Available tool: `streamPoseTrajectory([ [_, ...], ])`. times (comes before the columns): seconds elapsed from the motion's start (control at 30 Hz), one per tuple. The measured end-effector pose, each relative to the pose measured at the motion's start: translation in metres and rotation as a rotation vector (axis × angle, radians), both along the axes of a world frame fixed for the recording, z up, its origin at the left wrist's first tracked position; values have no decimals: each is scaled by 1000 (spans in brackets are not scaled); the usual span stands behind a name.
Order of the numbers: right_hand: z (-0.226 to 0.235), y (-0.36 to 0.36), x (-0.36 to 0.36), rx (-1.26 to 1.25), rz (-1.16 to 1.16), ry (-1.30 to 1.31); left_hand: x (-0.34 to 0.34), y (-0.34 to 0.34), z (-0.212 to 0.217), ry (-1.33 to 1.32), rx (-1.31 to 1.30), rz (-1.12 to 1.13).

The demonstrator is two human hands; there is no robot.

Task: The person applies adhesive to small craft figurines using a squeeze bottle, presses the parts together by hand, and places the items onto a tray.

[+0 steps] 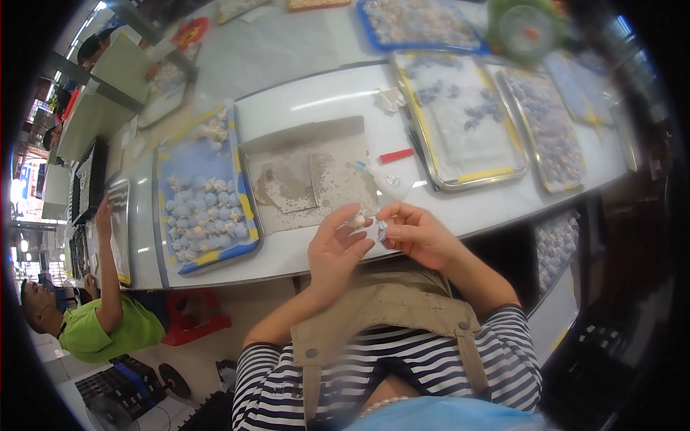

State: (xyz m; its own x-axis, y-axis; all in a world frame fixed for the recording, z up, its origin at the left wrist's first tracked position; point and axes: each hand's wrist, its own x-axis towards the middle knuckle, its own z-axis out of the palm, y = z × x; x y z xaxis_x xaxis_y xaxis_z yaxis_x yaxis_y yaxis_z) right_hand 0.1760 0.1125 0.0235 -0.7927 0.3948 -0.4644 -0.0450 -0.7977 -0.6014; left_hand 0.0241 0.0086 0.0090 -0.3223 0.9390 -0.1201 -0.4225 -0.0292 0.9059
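My left hand (333,248) is closed at the fingertips around a small round cream-coloured piece (357,222), held over the near edge of the table. Close beside it, my right hand (424,238) pinches a small pale-blue piece (382,230) between thumb and fingers. The two pieces are nearly together; whether they touch I cannot tell. Just beyond my hands lies a flat piece of cardboard (341,183) with dried stains. To its right are a whitish, glue-bottle-like item (393,185) with a blue tip and a red stick-shaped tool (396,155).
At left, a blue-and-yellow-edged tray (251,228) holds many light-blue round pieces. A metal-rimmed tray (460,184) with scattered blue-grey pieces stands at right, beside another full tray (552,188). A blue tray (368,39) and green round-faced device (527,32) are farther back. A co-worker (118,327) in green sits left.
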Motion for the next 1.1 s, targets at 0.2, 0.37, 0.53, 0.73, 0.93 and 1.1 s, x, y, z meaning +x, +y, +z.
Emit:
streamPoseTrajectory([
  [0.2,-1,-28,-29,-143,-40,18,-13,-13,-16,191,158,42],
  [0.37,-9,-39,-47,201,-74,-180,-26,-19,-25,-23,44,90],
  [0.53,-3,-47,-59,878,-98,-309,-39,-24,-18,-158,18,43],
  [0.73,-1,-37,-62,1691,-148,-185,-41,-25,-10,-207,33,-19],
  [0.93,1,-36,-53,1673,-138,-172,-31,-23,-8,-116,41,-20],
  [1.1,9,-36,-44,1712,-192,-184,-21,-22,-6,-25,25,-88],
])
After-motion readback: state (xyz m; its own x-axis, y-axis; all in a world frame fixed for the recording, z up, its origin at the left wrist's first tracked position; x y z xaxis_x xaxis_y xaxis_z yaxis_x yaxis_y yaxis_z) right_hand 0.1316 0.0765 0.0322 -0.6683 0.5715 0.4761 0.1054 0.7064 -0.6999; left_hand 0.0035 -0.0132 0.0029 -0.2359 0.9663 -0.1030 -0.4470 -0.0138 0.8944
